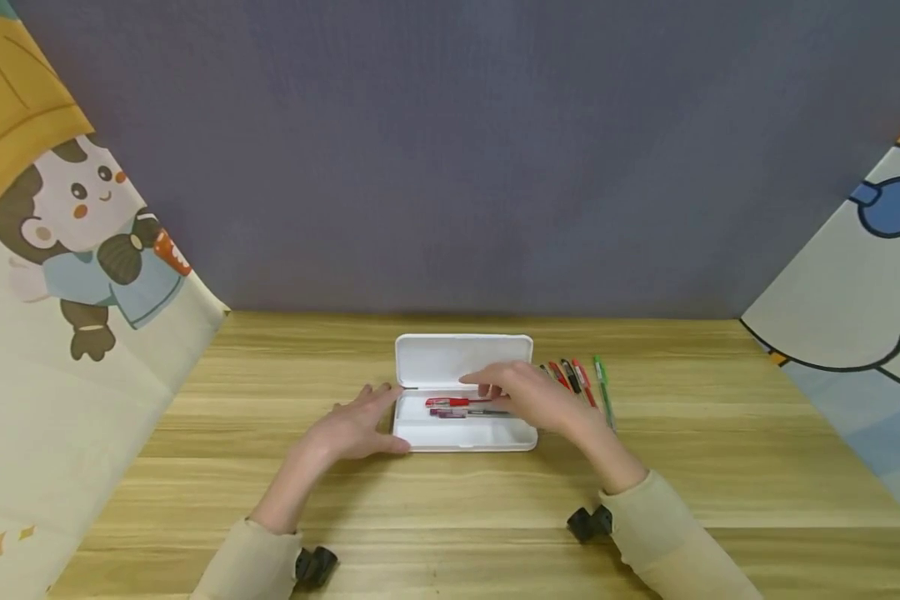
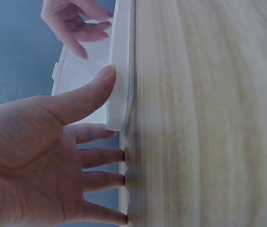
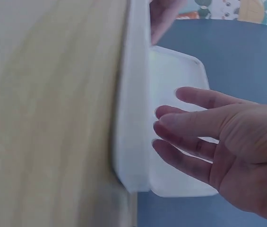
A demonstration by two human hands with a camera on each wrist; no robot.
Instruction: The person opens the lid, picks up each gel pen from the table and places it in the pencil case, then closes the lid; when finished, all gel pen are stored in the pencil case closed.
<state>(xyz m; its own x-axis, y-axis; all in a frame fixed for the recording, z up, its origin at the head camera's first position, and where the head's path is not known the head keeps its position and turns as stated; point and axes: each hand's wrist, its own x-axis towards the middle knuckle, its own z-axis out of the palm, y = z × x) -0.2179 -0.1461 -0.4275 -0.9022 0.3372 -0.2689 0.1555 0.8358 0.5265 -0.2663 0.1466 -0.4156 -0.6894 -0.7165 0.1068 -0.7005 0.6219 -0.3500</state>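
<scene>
A grey wall (image 1: pixel 450 167) stands behind the wood-grain table (image 1: pixel 720 467), with a printed panel at each side: a cartoon child on the left panel (image 1: pixel 15 333), a smiling outline on the right panel (image 1: pixel 832 308). The white case (image 1: pixel 450 438) lies open on the table between the 2 hands, its lid (image 1: pixel 450 358) on the far side.

The left hand (image 1: pixel 356 425) is spread wide at the case's left end, fingers straight, thumb touching the near left corner. The right hand (image 1: pixel 528 396) hangs over the case's right half, fingers loosely bent, thumb close to them, the gap narrow and empty.

Inside the case, a red pen (image 1: pixel 447 402) lies beyond a dark pen (image 1: pixel 452 413), the 2 roughly parallel. Right of the case, at least 5 loose pens (image 1: pixel 582 383) lie side by side, partly behind the right hand; the rightmost is green.
</scene>
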